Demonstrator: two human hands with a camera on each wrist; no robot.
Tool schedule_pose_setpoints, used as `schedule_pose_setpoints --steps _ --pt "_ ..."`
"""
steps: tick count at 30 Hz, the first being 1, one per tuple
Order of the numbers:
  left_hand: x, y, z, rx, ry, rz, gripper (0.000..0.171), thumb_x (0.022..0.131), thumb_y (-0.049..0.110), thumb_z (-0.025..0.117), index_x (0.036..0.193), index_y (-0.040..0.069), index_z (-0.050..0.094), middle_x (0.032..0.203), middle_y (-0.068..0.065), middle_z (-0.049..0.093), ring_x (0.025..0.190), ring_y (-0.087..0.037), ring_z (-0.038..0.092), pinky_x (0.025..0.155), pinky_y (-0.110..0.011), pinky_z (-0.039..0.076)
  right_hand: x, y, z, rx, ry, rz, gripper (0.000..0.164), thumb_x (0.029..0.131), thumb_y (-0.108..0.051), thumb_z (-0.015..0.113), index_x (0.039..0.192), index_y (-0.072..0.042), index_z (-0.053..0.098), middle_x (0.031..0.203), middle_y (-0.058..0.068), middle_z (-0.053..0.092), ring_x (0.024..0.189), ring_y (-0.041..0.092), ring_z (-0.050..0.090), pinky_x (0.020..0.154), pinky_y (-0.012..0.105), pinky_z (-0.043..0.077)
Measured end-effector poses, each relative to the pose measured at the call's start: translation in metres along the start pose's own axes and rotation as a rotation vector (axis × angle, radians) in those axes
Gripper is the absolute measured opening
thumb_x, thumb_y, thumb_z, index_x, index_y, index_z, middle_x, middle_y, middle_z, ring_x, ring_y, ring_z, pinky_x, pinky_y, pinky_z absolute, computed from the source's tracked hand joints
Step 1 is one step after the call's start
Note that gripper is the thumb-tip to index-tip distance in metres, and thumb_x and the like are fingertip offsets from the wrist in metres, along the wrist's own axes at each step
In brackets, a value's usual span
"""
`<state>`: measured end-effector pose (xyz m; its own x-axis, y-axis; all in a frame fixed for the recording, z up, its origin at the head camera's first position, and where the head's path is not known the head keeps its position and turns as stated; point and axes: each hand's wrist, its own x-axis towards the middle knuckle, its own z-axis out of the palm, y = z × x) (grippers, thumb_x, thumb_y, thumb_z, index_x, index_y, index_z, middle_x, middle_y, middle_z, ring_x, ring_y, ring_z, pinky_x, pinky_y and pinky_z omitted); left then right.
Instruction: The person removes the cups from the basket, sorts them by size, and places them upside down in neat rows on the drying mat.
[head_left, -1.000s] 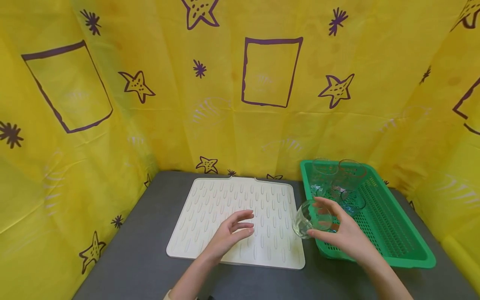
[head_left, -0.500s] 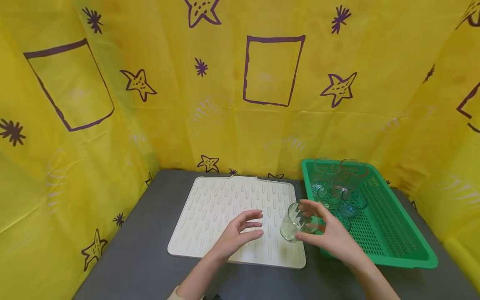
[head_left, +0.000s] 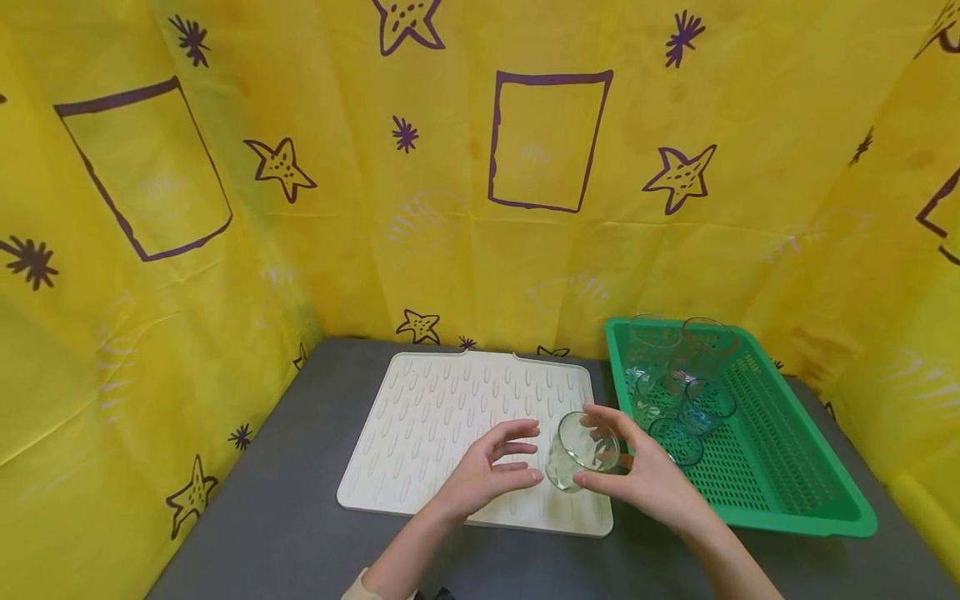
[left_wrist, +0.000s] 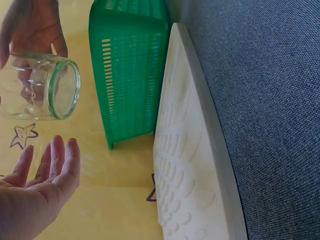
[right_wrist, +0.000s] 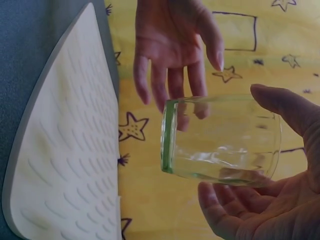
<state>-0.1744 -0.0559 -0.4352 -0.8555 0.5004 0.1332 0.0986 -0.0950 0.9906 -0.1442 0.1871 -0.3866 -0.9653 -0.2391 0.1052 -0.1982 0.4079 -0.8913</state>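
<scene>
A clear drinking glass with a thick greenish base hangs over the right front part of a white ribbed drying mat. My right hand grips it between thumb and fingers near the rim; the right wrist view shows the glass raised off the mat. Just left of the glass, my left hand is held with fingers loosely bent and apart. Nothing is in it, and a small gap parts it from the glass in the left wrist view, where the left hand lies palm up.
At the right stands a green perforated basket. Several glasses are in its left part, among them a tall pinkish glass and a low bluish glass. A yellow patterned curtain borders the grey table.
My right hand has carried the glass left from beside the basket to over the mat. The left hand has shifted slightly right, nearer the glass.
</scene>
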Motion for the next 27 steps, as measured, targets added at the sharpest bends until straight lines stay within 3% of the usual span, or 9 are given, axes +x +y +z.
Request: schedule_pose_setpoints --steps 5,14,27 --pt "0.001 0.0 0.001 0.01 -0.016 -0.002 0.057 0.085 0.014 0.074 0.137 0.01 0.051 0.134 -0.01 0.053 0.123 -0.035 0.051 0.101 -0.041 0.045 0.001 0.001 0.003 -0.011 -0.014 -0.008 0.073 0.076 -0.027 0.085 0.138 -0.02 0.047 0.128 0.004 0.055 0.116 0.027 0.048 0.09 0.049 0.046" --pt "0.003 -0.001 0.005 0.048 -0.048 -0.002 0.061 0.084 0.014 0.076 0.139 0.013 0.049 0.135 -0.005 0.053 0.12 -0.021 0.054 0.101 -0.039 0.044 0.003 0.001 0.008 -0.024 -0.038 0.0 0.074 0.075 -0.028 0.085 0.139 -0.022 0.047 0.129 0.007 0.055 0.113 0.027 0.05 0.086 0.044 0.047" --pt "0.003 -0.002 0.009 0.159 -0.06 0.021 0.067 0.081 0.014 0.079 0.14 0.013 0.049 0.131 0.002 0.055 0.122 -0.027 0.052 0.099 -0.034 0.045 0.003 0.003 0.015 -0.037 -0.072 -0.025 0.077 0.075 -0.029 0.086 0.14 -0.015 0.046 0.128 0.009 0.055 0.109 0.026 0.052 0.089 0.047 0.046"
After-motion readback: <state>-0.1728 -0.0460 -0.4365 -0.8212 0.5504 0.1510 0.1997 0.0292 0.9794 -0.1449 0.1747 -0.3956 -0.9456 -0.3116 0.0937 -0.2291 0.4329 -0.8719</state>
